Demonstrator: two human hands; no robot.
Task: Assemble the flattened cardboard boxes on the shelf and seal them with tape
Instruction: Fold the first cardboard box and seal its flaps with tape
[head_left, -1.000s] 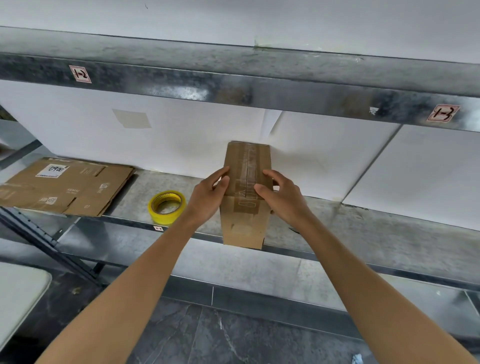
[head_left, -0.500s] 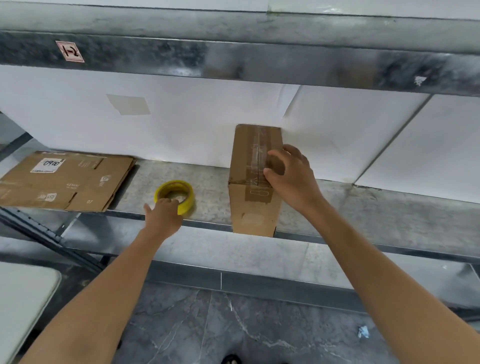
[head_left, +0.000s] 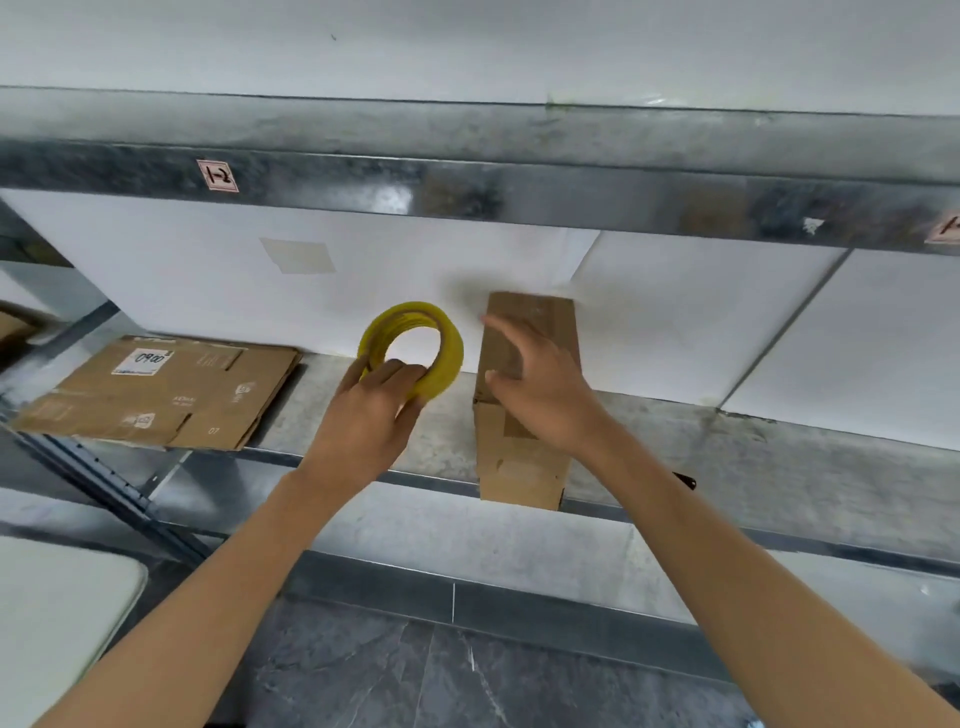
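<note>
A narrow assembled cardboard box (head_left: 522, 467) stands on the metal shelf (head_left: 727, 457), its front end hanging past the shelf edge. My right hand (head_left: 540, 384) is over the box's top with fingers spread and straight; it is blurred, and contact is unclear. My left hand (head_left: 371, 410) grips a yellow roll of tape (head_left: 415, 348) by its lower rim and holds it upright in the air, just left of the box. A stack of flattened cardboard boxes (head_left: 161, 392) lies on the shelf at the left.
An upper shelf beam (head_left: 467, 197) with a small label runs overhead. White panels (head_left: 675, 322) back the shelf. A pale table corner (head_left: 57, 613) sits at lower left, over a dark tiled floor (head_left: 467, 675).
My left hand left the box, took the tape roll from the shelf and lifted it up beside the box. My right hand stayed at the box's top and spread its fingers.
</note>
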